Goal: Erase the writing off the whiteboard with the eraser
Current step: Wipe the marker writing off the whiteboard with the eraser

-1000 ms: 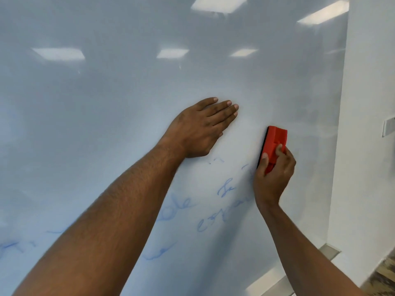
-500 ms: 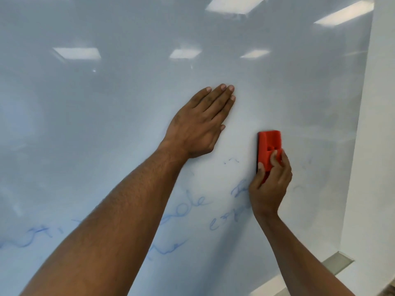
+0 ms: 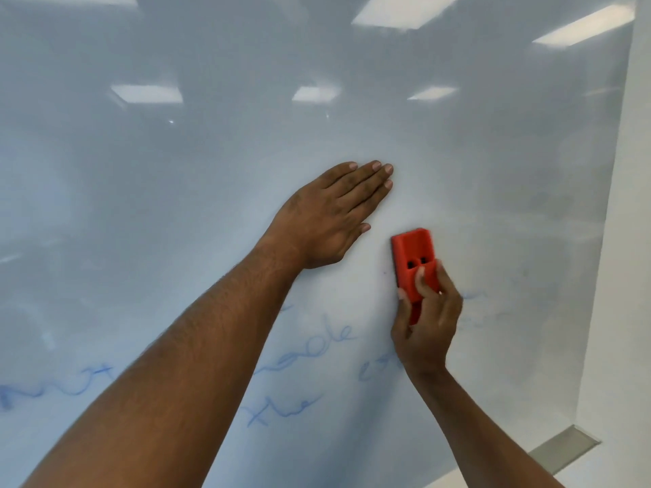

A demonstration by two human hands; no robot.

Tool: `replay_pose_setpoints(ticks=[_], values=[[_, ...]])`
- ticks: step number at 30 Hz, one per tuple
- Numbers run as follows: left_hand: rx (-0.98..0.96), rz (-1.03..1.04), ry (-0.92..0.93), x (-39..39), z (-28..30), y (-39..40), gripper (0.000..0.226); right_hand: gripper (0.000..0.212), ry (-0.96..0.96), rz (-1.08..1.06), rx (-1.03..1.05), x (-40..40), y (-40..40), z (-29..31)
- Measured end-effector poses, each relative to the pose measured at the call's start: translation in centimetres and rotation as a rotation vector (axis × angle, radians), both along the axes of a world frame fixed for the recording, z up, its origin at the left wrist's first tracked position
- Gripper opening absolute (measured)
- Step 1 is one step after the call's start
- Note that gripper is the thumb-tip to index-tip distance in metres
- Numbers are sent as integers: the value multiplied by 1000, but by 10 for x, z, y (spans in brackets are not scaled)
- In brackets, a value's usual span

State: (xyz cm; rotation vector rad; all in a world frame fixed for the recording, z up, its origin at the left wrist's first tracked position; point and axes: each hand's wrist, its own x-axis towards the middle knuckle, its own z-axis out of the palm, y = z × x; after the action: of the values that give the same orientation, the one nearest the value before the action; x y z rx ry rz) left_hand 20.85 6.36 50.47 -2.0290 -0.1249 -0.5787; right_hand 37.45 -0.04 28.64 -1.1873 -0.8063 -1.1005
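A: Start nearest us. What is closest?

B: Two bare forearms reaching up from 6 and 7 o'clock. Past them, blue handwriting [image 3: 303, 341] runs along the lower half of the whiteboard [image 3: 211, 170], from 9 o'clock across to just under the right wrist.

A: And the hands?

B: The right hand [image 3: 428, 325], a little right of centre, pinches the lower end of a red eraser [image 3: 414, 262], thumb on one side and fingers curled over the back. The eraser stands upright with its dark felt edge against the board, and its upper end sticks out above the fingers. The left hand [image 3: 331, 220], at 11 o'clock from the eraser, lies flat on the board with straight fingers close together, holding nothing.

A: How should the wipe go?

B: I judge most of the writing lies below and to the left of the eraser, so it should come down and sweep toward 8 o'clock in overlapping passes, felt kept flat and pressed evenly. The left forearm crosses some words; it would need to lift clear.

A: Farther off?

B: Faint smudges toward 3 o'clock, ceiling light reflections [image 3: 146, 93] high on the board, and a white wall [image 3: 630, 241] at the right edge.
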Motion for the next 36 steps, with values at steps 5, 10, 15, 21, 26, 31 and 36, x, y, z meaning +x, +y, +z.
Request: replay_pose_setpoints(ticks=[5,10,15,21,26,31,36], values=[[-18,-16,11,-18,-3,3,60,35,272,93,86,-15,1,4],[-17,-19,32,-43,-5,10,58,38,-68,97,-43,-42,6,1],[0,-40,18,-70,-7,17,57,34,355,225,136,-58,7,13],[34,-43,-13,-88,-13,23,56,35,42,187,4,-85,14,2],[43,-62,-36,-98,-16,26,55,32,287,255,126,-110,19,14],[40,-51,-45,-102,-20,28,55,38,-29,224,-33,-115,22,-10],[34,-50,-24,-105,-18,28,55,31,177,213,79,-133,27,-4]])
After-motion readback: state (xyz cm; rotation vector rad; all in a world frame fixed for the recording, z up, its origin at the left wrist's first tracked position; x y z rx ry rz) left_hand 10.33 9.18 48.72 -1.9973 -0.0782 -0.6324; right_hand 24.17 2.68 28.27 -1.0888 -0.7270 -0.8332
